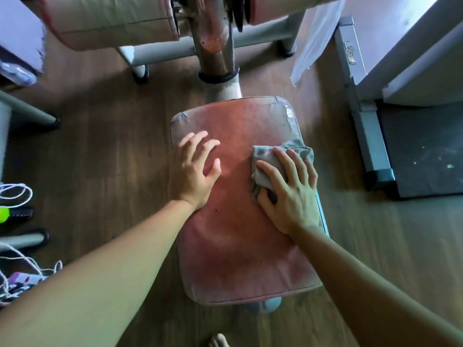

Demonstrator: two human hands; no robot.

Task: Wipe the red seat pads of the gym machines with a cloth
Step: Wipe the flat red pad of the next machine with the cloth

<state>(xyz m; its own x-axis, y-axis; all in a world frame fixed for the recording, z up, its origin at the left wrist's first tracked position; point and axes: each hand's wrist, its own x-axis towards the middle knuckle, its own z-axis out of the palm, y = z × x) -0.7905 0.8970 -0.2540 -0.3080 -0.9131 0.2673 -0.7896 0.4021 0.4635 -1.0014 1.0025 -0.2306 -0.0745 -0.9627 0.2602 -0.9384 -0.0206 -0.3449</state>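
Red seat pad [235,246] lies under both hands, the grey cloth [269,159] pressed beneath the spread fingers of the right hand [290,196], the left hand [195,169] flat and open alongside to steady it, so firm overlapping strokes back toward the wrists should suit best.

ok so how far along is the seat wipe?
Done: nothing provable; no clean patch stands out on the seat pad. In hand: right hand presses the cloth on the pad's right side, left hand rests flat on its left. Left: likely the rest of this pad, plus the upper pads.
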